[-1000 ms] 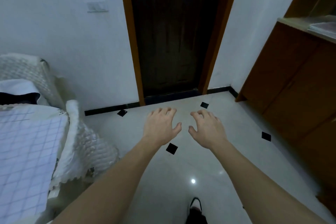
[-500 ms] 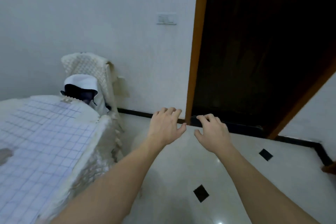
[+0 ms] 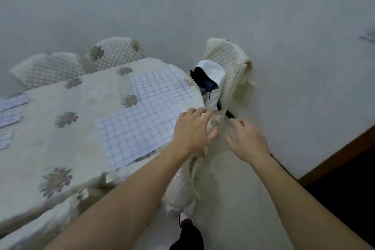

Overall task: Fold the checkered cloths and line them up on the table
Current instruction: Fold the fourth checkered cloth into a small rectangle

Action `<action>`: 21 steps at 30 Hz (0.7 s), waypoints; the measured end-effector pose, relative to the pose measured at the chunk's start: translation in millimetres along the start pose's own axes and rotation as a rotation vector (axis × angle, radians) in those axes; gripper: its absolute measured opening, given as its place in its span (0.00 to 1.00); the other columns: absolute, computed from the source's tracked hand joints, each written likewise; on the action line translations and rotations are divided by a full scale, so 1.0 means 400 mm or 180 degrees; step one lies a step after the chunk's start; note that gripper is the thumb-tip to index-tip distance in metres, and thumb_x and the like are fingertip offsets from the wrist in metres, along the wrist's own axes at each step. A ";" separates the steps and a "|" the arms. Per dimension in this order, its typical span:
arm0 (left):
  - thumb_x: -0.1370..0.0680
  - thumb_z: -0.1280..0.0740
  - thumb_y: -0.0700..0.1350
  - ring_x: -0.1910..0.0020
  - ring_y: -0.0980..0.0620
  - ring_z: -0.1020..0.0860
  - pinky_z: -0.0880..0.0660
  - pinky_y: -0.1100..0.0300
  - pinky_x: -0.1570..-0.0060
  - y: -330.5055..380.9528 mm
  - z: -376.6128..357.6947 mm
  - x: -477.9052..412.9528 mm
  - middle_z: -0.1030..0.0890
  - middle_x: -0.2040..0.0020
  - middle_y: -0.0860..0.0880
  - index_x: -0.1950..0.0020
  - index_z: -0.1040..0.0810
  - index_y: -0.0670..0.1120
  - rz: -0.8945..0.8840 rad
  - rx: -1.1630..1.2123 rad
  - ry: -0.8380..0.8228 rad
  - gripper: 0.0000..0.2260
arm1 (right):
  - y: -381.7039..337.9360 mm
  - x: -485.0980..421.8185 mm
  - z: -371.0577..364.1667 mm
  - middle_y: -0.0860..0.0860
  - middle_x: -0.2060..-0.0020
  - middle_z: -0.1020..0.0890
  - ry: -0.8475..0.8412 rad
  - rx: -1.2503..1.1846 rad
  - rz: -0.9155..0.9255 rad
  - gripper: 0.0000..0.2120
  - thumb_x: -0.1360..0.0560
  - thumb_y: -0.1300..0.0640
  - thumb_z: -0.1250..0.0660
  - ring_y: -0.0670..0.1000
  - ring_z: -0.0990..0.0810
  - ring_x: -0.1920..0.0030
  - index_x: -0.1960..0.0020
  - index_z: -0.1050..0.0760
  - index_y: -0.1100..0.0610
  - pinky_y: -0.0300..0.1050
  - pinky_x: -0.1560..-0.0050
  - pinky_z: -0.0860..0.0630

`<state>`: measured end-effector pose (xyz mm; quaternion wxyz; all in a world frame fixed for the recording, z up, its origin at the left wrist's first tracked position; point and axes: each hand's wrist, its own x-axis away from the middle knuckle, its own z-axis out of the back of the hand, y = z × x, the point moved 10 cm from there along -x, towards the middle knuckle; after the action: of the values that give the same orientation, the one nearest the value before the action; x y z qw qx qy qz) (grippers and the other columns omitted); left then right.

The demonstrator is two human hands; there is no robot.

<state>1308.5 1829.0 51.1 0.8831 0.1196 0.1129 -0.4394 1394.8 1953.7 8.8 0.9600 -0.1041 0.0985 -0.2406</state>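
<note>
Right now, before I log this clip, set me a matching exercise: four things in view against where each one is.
Things:
1 large checkered cloth
2 small checkered cloths
3 white garment
4 right hand

Places:
a open, beyond the table edge
b draped on the chair by the wall
c far left of the table
d spread flat beside the left hand

Pairs: 1-d, 2-c, 3-b, 4-a

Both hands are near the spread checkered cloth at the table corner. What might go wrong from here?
1. The checkered cloth reaches the table edge; a pull by the left hand alone may slide it off.
2. It lies on a loose tablecloth, which may bunch and shift the folded cloths at far left.
3. The right hand hangs beyond the table, near the draped chair, and may snag it.
</note>
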 end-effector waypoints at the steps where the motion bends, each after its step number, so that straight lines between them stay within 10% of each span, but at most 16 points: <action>1: 0.24 0.42 0.61 0.40 0.45 0.24 0.26 0.49 0.46 -0.050 -0.005 -0.003 0.21 0.37 0.50 0.34 0.25 0.50 0.0132 -0.0027 -0.0017 0.24 | -0.037 -0.038 -0.012 0.51 0.39 0.25 -0.0009 -0.0029 0.0142 0.22 0.24 0.45 0.37 0.56 0.25 0.40 0.32 0.29 0.50 0.54 0.43 0.27; 21: 0.25 0.44 0.62 0.41 0.45 0.22 0.23 0.48 0.48 -0.753 -0.195 -0.048 0.20 0.37 0.49 0.34 0.23 0.48 0.1722 0.0003 -0.0023 0.27 | -0.531 -0.545 -0.419 0.52 0.37 0.23 -0.0687 -0.0041 0.2071 0.24 0.24 0.46 0.34 0.55 0.24 0.39 0.31 0.28 0.52 0.54 0.41 0.26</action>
<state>1047.9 1691.4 -50.5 0.9687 0.1443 0.0736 -0.1880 1072.4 1850.0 -69.1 0.9906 -0.0981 0.0259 0.0913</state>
